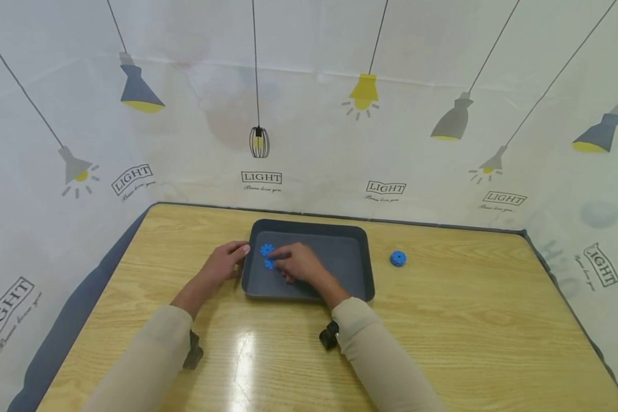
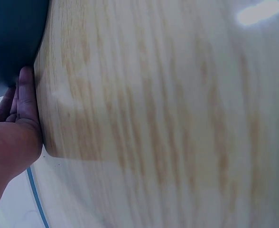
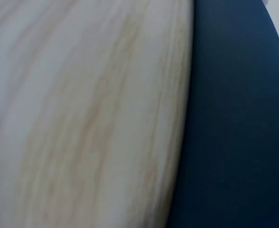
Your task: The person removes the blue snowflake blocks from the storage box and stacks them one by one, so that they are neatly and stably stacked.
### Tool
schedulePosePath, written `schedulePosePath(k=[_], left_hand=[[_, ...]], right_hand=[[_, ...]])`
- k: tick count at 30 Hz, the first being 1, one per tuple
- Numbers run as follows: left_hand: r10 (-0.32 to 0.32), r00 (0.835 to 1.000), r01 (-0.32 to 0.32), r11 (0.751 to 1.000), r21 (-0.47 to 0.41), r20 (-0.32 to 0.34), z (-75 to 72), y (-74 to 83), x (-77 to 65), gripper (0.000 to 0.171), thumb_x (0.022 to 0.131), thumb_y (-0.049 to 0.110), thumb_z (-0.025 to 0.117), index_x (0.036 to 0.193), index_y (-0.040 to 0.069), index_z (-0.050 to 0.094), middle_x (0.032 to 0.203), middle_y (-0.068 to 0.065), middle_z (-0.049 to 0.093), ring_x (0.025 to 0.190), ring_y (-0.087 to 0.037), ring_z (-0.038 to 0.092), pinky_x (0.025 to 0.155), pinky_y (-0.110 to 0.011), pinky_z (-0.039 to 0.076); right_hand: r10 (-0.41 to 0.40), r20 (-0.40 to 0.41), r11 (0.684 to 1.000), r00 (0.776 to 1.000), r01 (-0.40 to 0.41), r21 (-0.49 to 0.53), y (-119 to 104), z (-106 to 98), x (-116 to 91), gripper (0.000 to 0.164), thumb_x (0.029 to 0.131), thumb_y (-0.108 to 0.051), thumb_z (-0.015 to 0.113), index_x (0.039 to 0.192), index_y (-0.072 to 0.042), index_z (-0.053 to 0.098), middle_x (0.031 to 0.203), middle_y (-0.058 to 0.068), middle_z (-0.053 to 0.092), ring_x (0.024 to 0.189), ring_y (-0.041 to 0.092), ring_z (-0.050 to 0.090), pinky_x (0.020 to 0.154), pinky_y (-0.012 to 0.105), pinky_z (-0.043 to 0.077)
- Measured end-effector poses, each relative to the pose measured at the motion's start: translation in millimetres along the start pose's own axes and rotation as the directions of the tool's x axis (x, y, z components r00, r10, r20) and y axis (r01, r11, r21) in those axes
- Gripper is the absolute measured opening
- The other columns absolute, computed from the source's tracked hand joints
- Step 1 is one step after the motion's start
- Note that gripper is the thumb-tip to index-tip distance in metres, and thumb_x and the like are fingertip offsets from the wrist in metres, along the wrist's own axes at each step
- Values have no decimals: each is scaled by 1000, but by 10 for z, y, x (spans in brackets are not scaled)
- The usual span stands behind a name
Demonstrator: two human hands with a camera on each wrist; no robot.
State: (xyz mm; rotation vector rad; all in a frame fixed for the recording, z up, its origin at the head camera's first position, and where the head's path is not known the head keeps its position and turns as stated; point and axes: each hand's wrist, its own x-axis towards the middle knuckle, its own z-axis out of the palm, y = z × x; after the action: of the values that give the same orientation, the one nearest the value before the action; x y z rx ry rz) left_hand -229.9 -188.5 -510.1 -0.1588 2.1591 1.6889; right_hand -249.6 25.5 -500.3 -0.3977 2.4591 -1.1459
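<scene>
Inside the dark grey tray, near its left side, are two blue notched discs. The upper blue disc lies flat. Just below it, a second blue disc is pinched at its right edge by my right hand, whose fingers cover part of it. My left hand rests against the tray's left side with fairly straight fingers, one fingertip at the rim. Only the tray and the tabletop show in the right wrist view; the right hand is out of sight there.
To the right of the tray, a small stack of blue discs stands on the wooden table. A pale sheet printed with lamps hangs behind the table's back edge and along both sides.
</scene>
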Motion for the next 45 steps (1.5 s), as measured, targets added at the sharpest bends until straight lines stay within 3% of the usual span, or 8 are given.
schedulePosePath(k=[17, 26, 32, 36, 40, 45], left_hand=[[-5, 1000, 5, 1000, 6, -3, 14, 33, -22, 55, 105, 36, 42, 148, 4, 37, 139, -20, 49, 123, -31, 51, 98, -42, 52], [16, 1000, -16, 1000, 5, -18, 27, 31, -24, 55, 105, 36, 43, 148, 2, 38, 137, -22, 50, 121, -31, 52, 96, -40, 53], [14, 1000, -14, 1000, -16, -12, 32, 25, -37, 55, 105, 35, 43, 148, 2, 37, 136, -22, 50, 121, -30, 52, 96, -40, 53], [14, 1000, -14, 1000, -20, -14, 36, 39, -48, 55, 105, 34, 43, 148, 1, 37, 137, -23, 50, 121, -31, 51, 97, -40, 52], [10, 1000, -11, 1000, -17, -18, 36, 57, -60, 55, 105, 34, 43, 148, 1, 36, 137, -23, 49, 121, -31, 51, 97, -41, 52], [14, 1000, -15, 1000, -16, -18, 31, 62, -68, 55, 105, 34, 43, 148, 1, 36, 137, -23, 49, 121, -31, 51, 97, -40, 52]], right_hand=[[26, -1, 1000, 1000, -26, -14, -52, -6, -19, 29, 91, -10, 68, 119, -11, 70, 63, 2, 62, 46, 11, 56, 47, 27, 54], [88, -35, 996, 995, -87, 31, -56, -2, -30, 22, 90, -14, 70, 107, -4, 60, 67, 6, 64, 51, 15, 60, 48, 28, 52], [104, -53, 995, 993, -104, 0, -21, 2, -37, 20, 93, -22, 67, 94, -7, 54, 69, 4, 64, 54, 15, 59, 49, 27, 49], [89, -28, 991, 996, -86, 98, -1, -29, -72, 18, 96, -17, 63, 105, -4, 53, 68, 6, 63, 51, 15, 58, 48, 28, 51], [83, -12, 967, 996, -78, 241, 44, -77, -121, 28, 96, -10, 61, 120, 0, 49, 65, 7, 60, 48, 15, 56, 46, 29, 52], [81, -23, 949, 996, -70, 308, 83, -178, -210, 29, 95, -9, 62, 120, 0, 52, 64, 6, 60, 47, 15, 55, 45, 28, 51]])
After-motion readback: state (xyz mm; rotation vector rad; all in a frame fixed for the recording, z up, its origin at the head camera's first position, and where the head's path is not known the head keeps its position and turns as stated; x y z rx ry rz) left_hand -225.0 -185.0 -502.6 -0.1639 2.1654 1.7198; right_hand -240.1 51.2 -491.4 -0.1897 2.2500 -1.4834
